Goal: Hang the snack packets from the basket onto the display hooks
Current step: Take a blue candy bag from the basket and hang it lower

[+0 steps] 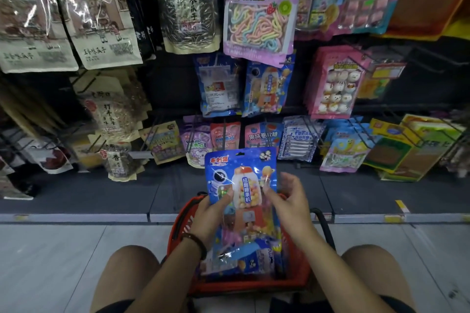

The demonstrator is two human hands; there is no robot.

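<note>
You are crouched in front of the display with both knees showing and one red basket [292,279] on the floor between them. Your left hand [212,213] holds one blue snack packet [240,180] upright above the basket, thumb pressed on its front at the lower left edge and the other fingers hidden behind it. Your right hand [284,201] is at the packet's right edge with fingers loosely spread and curled; the fingertips touch or nearly touch the plastic, and you cannot tell from here whether they actually pinch it. A dark bead bracelet [197,242] sits on your left wrist.

More blue packets [251,259] lie in the basket under the held one; they overlap too much to count, but at least two show.

On the rack ahead, two stacks of matching blue packets hang side by side: one turned back-side out [218,86], one front-side out [267,89]. To their right hangs one stack of pink packets [335,86]. Above them hangs one packet of pastel candy strings [258,7]. The held packet sits well below the two blue hanging stacks, apart from any hook
</note>
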